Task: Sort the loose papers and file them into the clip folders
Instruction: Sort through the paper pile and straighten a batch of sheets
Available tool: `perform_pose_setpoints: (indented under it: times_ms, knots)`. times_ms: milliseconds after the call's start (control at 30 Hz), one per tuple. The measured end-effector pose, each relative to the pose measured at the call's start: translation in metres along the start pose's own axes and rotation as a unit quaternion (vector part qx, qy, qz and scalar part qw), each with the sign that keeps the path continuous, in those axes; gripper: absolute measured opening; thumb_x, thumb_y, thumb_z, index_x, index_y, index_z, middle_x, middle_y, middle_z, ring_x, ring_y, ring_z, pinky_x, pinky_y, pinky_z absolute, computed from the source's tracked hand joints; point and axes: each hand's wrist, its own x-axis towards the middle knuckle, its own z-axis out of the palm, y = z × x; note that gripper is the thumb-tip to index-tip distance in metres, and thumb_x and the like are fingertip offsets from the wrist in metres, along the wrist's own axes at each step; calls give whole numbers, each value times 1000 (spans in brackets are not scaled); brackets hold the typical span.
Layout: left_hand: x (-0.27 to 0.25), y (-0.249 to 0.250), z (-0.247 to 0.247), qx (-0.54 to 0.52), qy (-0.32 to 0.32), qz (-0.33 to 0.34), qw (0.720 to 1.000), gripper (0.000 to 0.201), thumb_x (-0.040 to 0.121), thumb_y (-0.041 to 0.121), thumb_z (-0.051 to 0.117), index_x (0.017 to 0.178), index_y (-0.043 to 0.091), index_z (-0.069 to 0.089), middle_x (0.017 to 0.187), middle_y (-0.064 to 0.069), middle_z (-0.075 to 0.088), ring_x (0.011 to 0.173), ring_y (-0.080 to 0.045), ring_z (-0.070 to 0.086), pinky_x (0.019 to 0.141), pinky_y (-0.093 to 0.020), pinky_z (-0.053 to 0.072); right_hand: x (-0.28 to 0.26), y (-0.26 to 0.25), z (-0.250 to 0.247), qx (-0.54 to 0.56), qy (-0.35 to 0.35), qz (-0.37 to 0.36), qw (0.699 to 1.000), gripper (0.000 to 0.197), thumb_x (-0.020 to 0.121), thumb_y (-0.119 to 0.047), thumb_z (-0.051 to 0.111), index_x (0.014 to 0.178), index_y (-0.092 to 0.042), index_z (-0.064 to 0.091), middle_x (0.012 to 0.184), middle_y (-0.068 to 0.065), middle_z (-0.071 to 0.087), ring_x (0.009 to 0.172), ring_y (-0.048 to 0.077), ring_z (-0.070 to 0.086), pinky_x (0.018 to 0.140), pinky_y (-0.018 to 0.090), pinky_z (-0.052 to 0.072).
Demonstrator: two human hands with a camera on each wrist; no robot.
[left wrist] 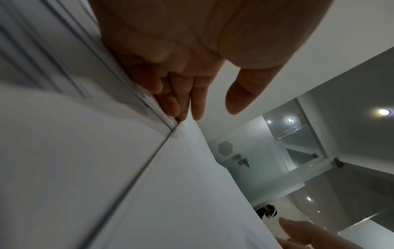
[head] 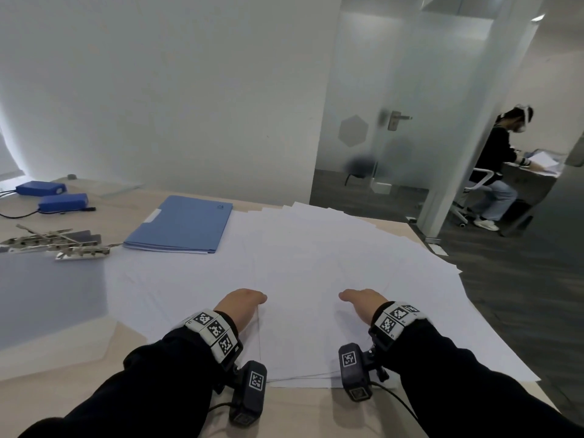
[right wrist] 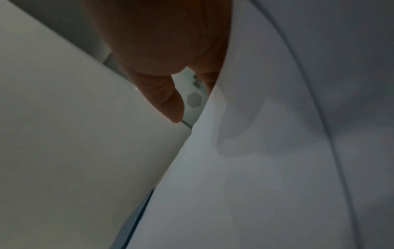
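Loose white papers [head: 316, 263] lie fanned over the tan table [head: 300, 412]. A closed blue clip folder [head: 180, 226] sits at their far left edge. Both hands rest on the near part of the papers, either side of a small stack [head: 297, 343]. My left hand [head: 241, 303] lies with straight fingers [left wrist: 181, 94] against the sheet edges [left wrist: 149, 104], thumb [left wrist: 241, 94] held apart. My right hand [head: 363, 301] has its thumb [right wrist: 168, 101] free, and its fingers are hidden behind a sheet [right wrist: 245, 84]. Neither thumb pinches paper.
Several metal clip bars [head: 57, 245] and a pale translucent sheet [head: 47, 295] lie at the left. Two blue packs with cables [head: 61, 202] sit at the far left. The table's right edge drops to dark floor. A seated person [head: 496, 165] works beyond a glass door [head: 379, 121].
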Motion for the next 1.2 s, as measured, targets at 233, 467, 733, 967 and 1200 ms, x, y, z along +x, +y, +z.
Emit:
perform_pose_setpoints:
  times_ms: [233,467,733,967,1200]
  knots:
    - [1,-3,-8,-47,-8,-16,999,41,98,21,57,135,4,53,143,-16,51,134,-32,47,107,-41,39,-9,-2,-4,34,4,18,999,43,98,-33,52,136,-13,53,146,15,44,131,30,44,95,31,35]
    - [-5,-9,-7,-10,-8,24,1000,32,98,27,54,125,10,61,133,-9,58,127,-25,51,109,-38,39,-12,-16,7,23,3,5,1000,45,99,-34,50,137,-11,51,145,14,45,130,30,45,97,31,36]
    - [-9,-10,-11,8,-11,35,999,30,97,30,54,120,14,62,123,-8,60,122,-26,53,103,-37,42,-12,-14,-2,58,18,8,998,41,98,-31,54,133,-11,55,146,17,44,133,31,42,104,34,33]
    - [-9,-11,-10,20,-8,35,999,30,97,31,53,121,14,61,127,-7,59,123,-25,53,103,-36,42,-15,-22,5,34,5,24,999,49,95,-36,55,134,-7,52,143,16,47,129,30,46,102,33,34]
    - [-9,-9,-10,23,-1,33,999,27,97,30,53,116,13,62,130,-10,59,126,-30,52,104,-37,42,-9,-30,13,9,7,3,1000,48,98,-36,50,140,-13,49,147,13,43,131,30,44,103,32,35]
